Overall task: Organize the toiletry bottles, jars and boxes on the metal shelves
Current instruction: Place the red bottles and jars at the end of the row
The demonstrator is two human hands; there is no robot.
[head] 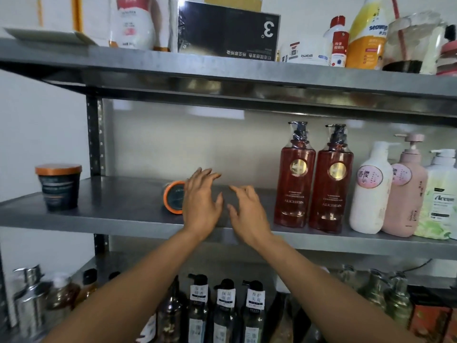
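**Steel shelving unit against a pale wall [37,125], front view.** The middle shelf [118,211] is a dull grey metal sheet that crosses the centre of the frame. A perforated upright [95,139] carries it at the left. The upper shelf [222,68] runs across the top, and a lower tier shows along the bottom edge.

Both forearms rise from the bottom of the frame to the middle shelf. The left hand [201,201] and right hand [247,211] hover side by side over its front centre, fingers spread and loosely bent, holding nothing.

Just left of the left hand, an orange-rimmed jar [173,197] lies on its side with its lid toward the viewer. The hand covers the jar's right edge, so contact cannot be judged. A matching upright jar [58,186] stands at the shelf's far left.

Right of the hands and apart from them stands a pair of red pump bottles [294,184]. Next come a white pump bottle [371,191], a pink pump bottle [405,191] and a green-printed bottle [437,201] at the right edge of the frame.

Upper shelf, left to right — a white pouch [133,21], a black box [227,33], a white tub [306,54], a red-capped bottle [338,43] and a yellow bottle [368,33].

Lower tier — dark bottles with white neck labels [223,305] stand between the forearms, which hide part of the row. A silver pump bottle [29,300] stands at lower left.
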